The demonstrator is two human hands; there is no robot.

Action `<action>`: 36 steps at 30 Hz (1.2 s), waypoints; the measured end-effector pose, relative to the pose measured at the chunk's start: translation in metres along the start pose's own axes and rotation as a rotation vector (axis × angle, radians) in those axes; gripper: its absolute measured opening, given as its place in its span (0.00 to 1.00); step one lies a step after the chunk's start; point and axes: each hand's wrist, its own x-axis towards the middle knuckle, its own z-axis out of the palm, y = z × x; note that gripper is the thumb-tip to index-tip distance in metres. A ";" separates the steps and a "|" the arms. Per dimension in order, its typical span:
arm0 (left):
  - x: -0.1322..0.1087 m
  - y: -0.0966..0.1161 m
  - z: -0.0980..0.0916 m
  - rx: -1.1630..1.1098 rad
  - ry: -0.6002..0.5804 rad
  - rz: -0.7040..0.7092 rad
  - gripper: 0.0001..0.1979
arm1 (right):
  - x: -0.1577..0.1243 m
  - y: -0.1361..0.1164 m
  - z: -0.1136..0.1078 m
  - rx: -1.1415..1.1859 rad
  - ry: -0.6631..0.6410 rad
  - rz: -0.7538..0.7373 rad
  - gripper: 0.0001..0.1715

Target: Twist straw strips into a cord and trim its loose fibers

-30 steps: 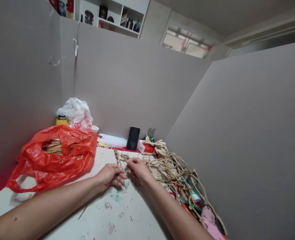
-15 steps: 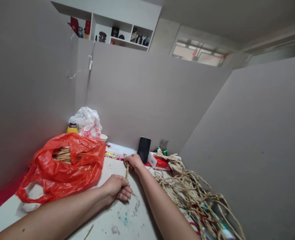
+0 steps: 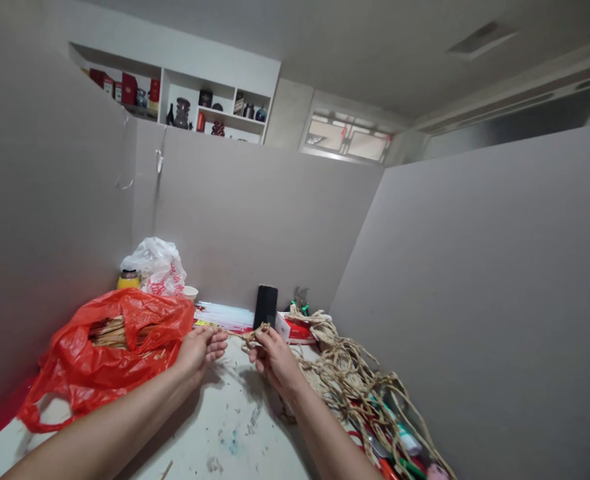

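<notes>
My right hand (image 3: 271,353) is closed around a knotted end of pale twisted straw rope (image 3: 251,335), held a little above the white table (image 3: 235,427). From that knot a thin strand runs left to my left hand (image 3: 199,347), whose fingers pinch it beside the red plastic bag (image 3: 99,353). The rest of the rope lies in a loose tangled heap (image 3: 355,387) to the right of my right arm.
The red bag holds a bundle of straw (image 3: 105,331). Behind it stand a white plastic bag (image 3: 155,267), a yellow jar (image 3: 127,279) and a small white cup (image 3: 191,292). A black phone (image 3: 265,307) and a red box (image 3: 295,329) lean at the grey partition. Coloured tools (image 3: 395,453) lie under the rope heap.
My hands lifted off the table and spread sideways, stretching the strand between them. My left hand moved up toward the red bag; my right hand came back from the phone. The camera tilted up.
</notes>
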 end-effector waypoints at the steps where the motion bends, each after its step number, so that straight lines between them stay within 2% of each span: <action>1: -0.003 0.003 0.002 0.003 -0.007 -0.001 0.03 | -0.007 -0.005 0.000 -0.007 -0.018 -0.032 0.20; 4: -0.010 0.008 0.009 0.027 -0.024 0.019 0.03 | -0.026 -0.016 0.004 -0.062 -0.073 -0.115 0.19; 8: -0.021 0.007 0.014 0.066 -0.027 0.130 0.08 | -0.043 -0.020 0.015 -0.168 -0.128 -0.199 0.14; 12: -0.035 -0.005 0.012 0.096 -0.025 0.254 0.13 | -0.056 -0.019 0.025 -0.230 -0.237 -0.256 0.10; 15: -0.044 -0.017 0.010 0.108 0.000 0.333 0.16 | -0.064 -0.023 0.026 -0.252 -0.350 -0.260 0.13; 17: -0.048 -0.022 0.012 0.111 0.016 0.367 0.18 | -0.068 -0.026 0.025 -0.278 -0.395 -0.254 0.12; 21: -0.056 -0.026 0.021 0.105 0.017 0.394 0.18 | -0.072 -0.035 0.020 -0.384 -0.381 -0.283 0.07; 27: -0.063 -0.027 0.033 0.102 0.008 0.425 0.20 | -0.072 -0.044 0.014 -0.637 -0.319 -0.477 0.08; 31: -0.059 -0.028 0.032 0.117 0.005 0.433 0.20 | -0.072 -0.043 0.013 -0.767 -0.312 -0.554 0.08; 36: -0.053 -0.026 0.028 0.154 -0.045 0.371 0.19 | -0.072 -0.045 0.011 -0.842 -0.368 -0.591 0.10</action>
